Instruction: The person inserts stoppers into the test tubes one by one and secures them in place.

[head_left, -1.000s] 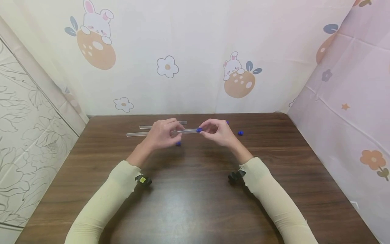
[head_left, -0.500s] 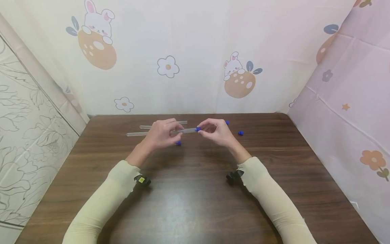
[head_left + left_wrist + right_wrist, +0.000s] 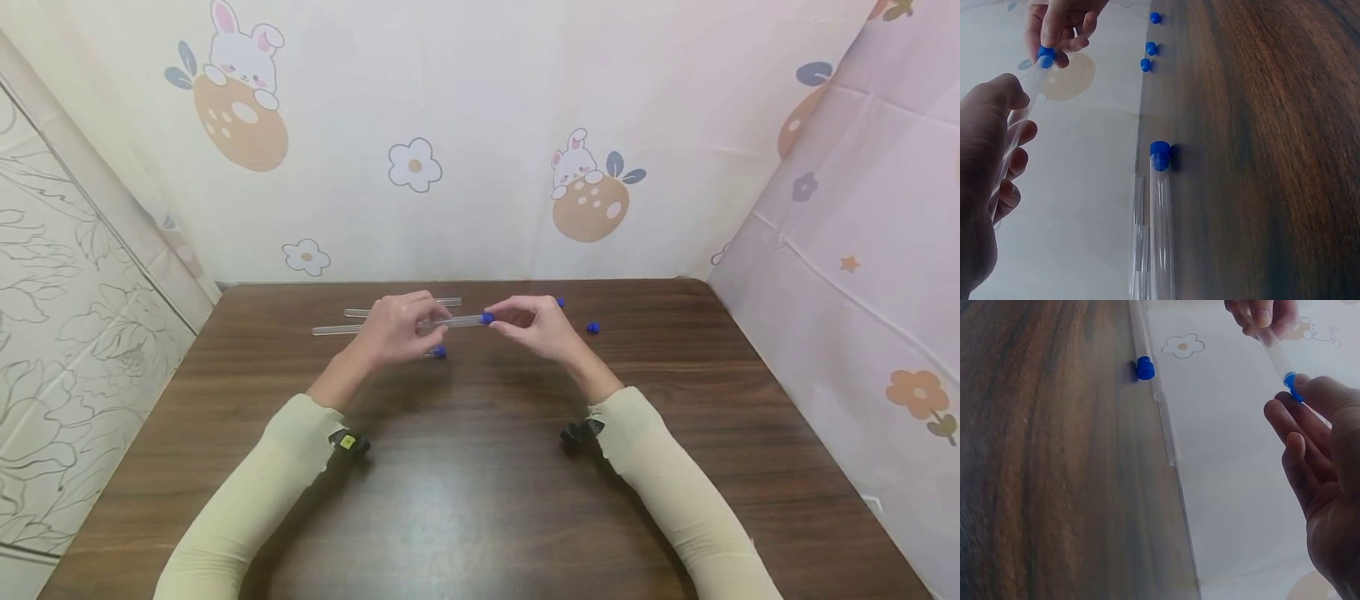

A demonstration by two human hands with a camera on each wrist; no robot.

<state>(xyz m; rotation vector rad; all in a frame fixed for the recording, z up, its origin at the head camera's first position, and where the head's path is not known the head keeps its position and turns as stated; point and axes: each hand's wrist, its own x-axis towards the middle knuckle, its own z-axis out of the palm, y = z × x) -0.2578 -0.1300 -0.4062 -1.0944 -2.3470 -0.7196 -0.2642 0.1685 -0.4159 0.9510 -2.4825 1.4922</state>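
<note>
Fingers point(image 3: 1018, 161) of the left hand point(image 3: 397, 327) are curled round a clear tube point(image 3: 467, 322); its blue cap point(image 3: 487, 318) is pinched by fingers of the right hand point(image 3: 542, 329).

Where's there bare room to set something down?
The brown wood-grain table is bare between the pale cream sleeves and outside each one. Crowded: the far side, with slender clear tubes, small blue caps, left hand and right hand.
</note>
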